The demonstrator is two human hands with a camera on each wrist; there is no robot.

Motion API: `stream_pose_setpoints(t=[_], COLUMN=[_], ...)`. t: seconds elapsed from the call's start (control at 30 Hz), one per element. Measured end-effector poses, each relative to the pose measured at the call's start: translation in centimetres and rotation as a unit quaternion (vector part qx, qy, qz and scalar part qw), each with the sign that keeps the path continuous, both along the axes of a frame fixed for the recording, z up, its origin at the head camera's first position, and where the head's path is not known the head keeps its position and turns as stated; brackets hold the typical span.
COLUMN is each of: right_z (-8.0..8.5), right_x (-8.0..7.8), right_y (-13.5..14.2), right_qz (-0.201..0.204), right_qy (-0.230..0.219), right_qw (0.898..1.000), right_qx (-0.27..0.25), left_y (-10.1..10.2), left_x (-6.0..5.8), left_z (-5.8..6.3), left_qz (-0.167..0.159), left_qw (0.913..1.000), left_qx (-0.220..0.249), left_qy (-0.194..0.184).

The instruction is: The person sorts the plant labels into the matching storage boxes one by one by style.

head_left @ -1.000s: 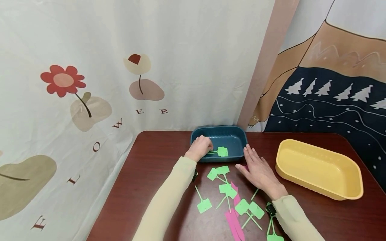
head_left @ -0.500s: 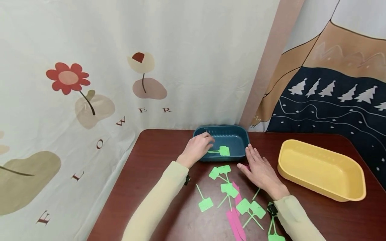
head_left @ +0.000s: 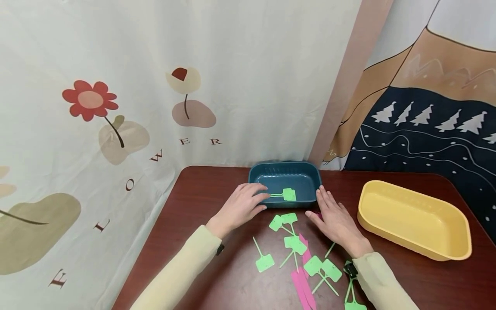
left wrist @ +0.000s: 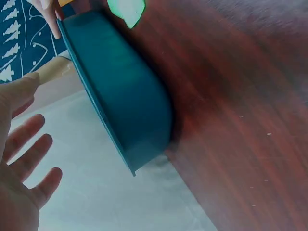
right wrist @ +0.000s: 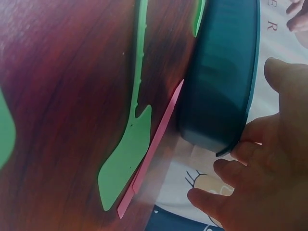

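A dark teal plastic basin [head_left: 286, 180] stands at the table's back edge. Green T-shaped plant labels [head_left: 289, 194] lie inside it, stacked with their stems to the left. My left hand [head_left: 237, 207] is at the basin's left front corner, fingers spread and holding nothing; in the left wrist view the basin's outer wall [left wrist: 120, 86] is in front of it. At the right end, the fingers of my right hand [head_left: 338, 223] rest against the basin's rim. Beneath that hand, the right wrist view has a green plant label [right wrist: 125, 163] beside a pink strip [right wrist: 154, 149].
Several green plant labels [head_left: 295, 244] and pink strips [head_left: 302, 286] are scattered over the table in front of the basin, one green label [head_left: 265, 263] apart at the left. A yellow basin [head_left: 414, 219] stands at the right. Printed curtains [head_left: 248, 86] hang behind the table.
My left hand has come out of the teal basin, moving left and toward me, its fingers opening away from the green labels left inside. My right hand has stayed at the basin's right end.
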State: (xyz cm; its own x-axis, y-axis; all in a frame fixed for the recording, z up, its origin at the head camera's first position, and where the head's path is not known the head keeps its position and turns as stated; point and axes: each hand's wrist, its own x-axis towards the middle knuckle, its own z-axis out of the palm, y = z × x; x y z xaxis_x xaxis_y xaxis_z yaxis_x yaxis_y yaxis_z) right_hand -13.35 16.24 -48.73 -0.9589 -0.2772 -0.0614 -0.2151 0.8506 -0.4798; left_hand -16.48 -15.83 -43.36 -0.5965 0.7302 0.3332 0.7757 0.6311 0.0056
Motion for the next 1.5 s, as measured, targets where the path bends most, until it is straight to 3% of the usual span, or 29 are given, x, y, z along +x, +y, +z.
stream_pose_setpoints(t=[0.23,0.33,0.6,0.93,1.27,1.5], right_z=[0.0,0.0,0.0,0.2,-0.1,0.1], right_x=[0.1,0.1,0.1,0.1,0.2,0.2], right_y=[0.0,0.1,0.0,0.0,0.0,-0.1], right_qz=[0.0,-0.001,-0.002,-0.002,0.005,0.005], right_qy=[0.001,0.0,0.003,0.002,0.009,0.011], right_qw=[1.0,1.0,1.0,1.0,1.0,1.0], right_qx=[0.0,-0.001,0.001,0.0,0.004,0.004], left_y=[-0.7,-1.0,-1.4,-1.6,-2.6,-2.9], left_x=[1.4,1.9,3.2,5.3,6.2,6.4], left_z=[-0.7,-0.8,-1.2,-2.9,-4.5,-4.9], left_qz=[-0.034,-0.048,-0.081,-0.106,-0.117,-0.12], left_qw=[0.9988,0.9983,0.9954,0.9838,0.9793,0.9784], left_qx=[-0.001,-0.01,-0.051,-0.127,-0.137,-0.151], left_qy=[0.034,0.032,0.012,-0.07,-0.093,-0.073])
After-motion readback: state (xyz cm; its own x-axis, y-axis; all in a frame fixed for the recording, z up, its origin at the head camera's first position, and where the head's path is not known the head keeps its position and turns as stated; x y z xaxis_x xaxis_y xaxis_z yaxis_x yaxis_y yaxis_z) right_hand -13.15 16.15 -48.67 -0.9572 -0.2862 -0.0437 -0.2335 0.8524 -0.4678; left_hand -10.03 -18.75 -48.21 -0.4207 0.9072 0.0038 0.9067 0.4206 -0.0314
